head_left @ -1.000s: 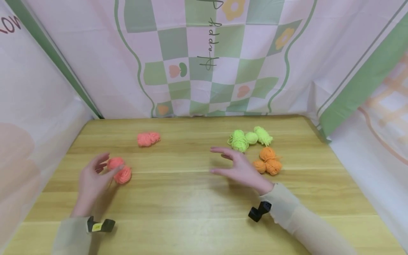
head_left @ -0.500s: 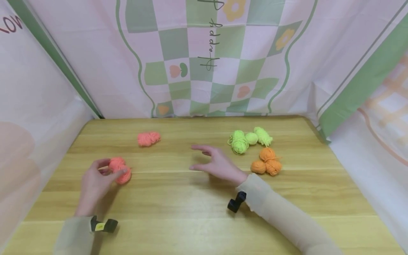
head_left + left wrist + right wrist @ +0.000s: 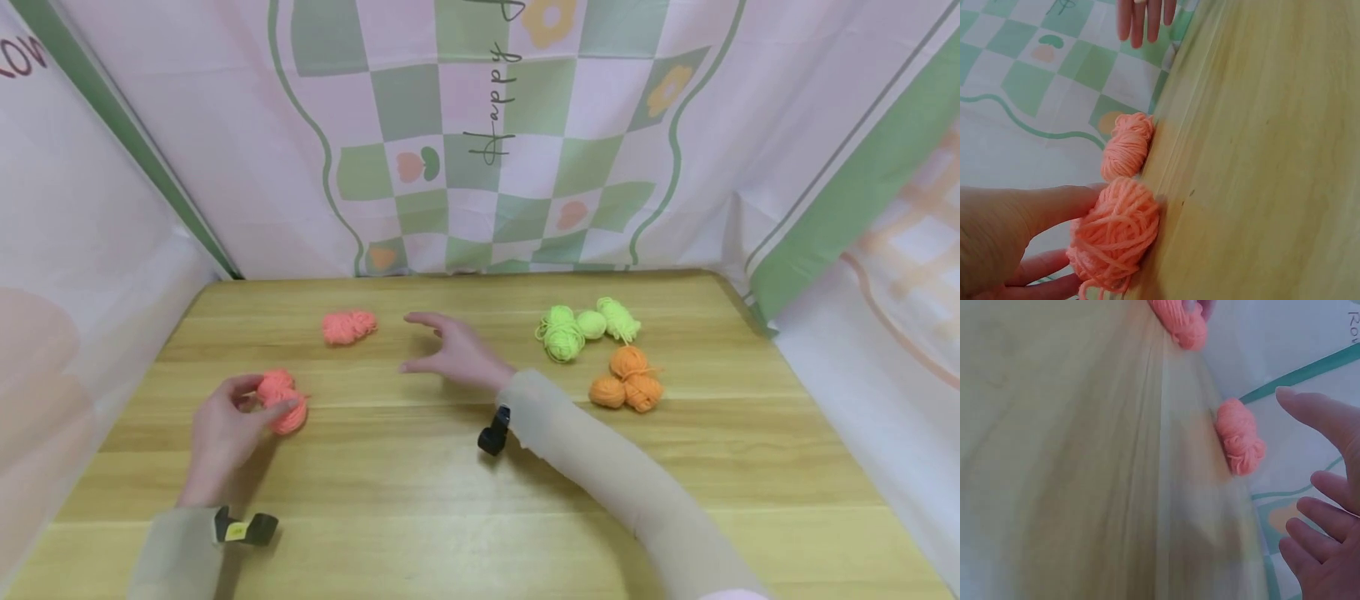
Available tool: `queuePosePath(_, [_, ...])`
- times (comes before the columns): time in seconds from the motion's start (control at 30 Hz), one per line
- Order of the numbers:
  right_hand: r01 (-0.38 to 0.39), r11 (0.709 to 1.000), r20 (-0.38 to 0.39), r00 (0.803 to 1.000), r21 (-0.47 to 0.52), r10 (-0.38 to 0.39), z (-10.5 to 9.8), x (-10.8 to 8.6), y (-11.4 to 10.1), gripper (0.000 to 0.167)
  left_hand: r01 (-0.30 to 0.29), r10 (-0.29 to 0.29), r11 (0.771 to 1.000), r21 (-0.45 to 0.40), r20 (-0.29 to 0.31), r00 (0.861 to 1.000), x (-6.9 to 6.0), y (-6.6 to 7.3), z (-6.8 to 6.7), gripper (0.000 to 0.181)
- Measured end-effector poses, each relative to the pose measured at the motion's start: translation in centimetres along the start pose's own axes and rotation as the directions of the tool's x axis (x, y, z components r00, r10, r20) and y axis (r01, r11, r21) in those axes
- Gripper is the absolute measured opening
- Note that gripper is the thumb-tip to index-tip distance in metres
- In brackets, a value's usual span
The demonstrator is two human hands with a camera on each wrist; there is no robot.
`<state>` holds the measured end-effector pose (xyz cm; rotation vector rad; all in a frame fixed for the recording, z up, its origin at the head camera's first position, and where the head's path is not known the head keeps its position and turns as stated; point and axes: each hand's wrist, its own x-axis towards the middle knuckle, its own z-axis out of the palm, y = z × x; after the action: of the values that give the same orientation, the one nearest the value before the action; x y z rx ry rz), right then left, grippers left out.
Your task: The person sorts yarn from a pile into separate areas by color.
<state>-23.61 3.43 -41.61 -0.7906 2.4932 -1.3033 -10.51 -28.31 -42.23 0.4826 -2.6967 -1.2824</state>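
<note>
Two coral-pink yarn balls [image 3: 288, 412] touch each other on the left of the table, and my left hand [image 3: 228, 429] holds them between thumb and fingers. In the left wrist view the thumb lies against a coral ball [image 3: 1116, 231], with other fingers partly behind it. Farther back lies a coral yarn bundle [image 3: 349, 327], narrowed at its middle. My right hand [image 3: 461, 354] hovers to the right of that bundle, thumb and fingers spread, holding nothing. The right wrist view shows a gap between the bundle [image 3: 1239, 437] and the hand.
Lime-green yarn balls [image 3: 562, 335] sit in a row at the back right of the wooden table [image 3: 420, 500]. Orange yarn balls [image 3: 642, 392] cluster just in front of them. A patterned curtain [image 3: 495, 200] hangs along the table's back edge.
My right hand has moved left and slightly back, from beside the green and orange yarn toward the coral bundle. The left hand has closed in on the two coral balls.
</note>
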Motion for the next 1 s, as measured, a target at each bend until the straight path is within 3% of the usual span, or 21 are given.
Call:
queuePosePath(0.43, [0.011, 1.000, 0.033, 0.999, -0.012, -0.011, 2.3, 4.9, -1.0, 0.105, -0.042, 0.042, 0.999, 0.028, 0.007, 0.999, 0.1, -0.6, 0.0, 0.071])
queuePosePath(0.77, [-0.018, 1.000, 0.014, 1.000, -0.010, 0.018, 3.9, 5.9, -1.2, 0.101, -0.074, 0.073, 0.997, 0.038, 0.032, 0.997, 0.4, -0.5, 0.0, 0.063])
queuePosePath(1.0, [0.014, 0.998, 0.050, 0.999, -0.054, -0.012, 4.8, 6.3, -1.9, 0.100, -0.102, 0.096, 0.992, 0.075, 0.087, 0.992, 0.8, -0.3, 0.2, 0.059])
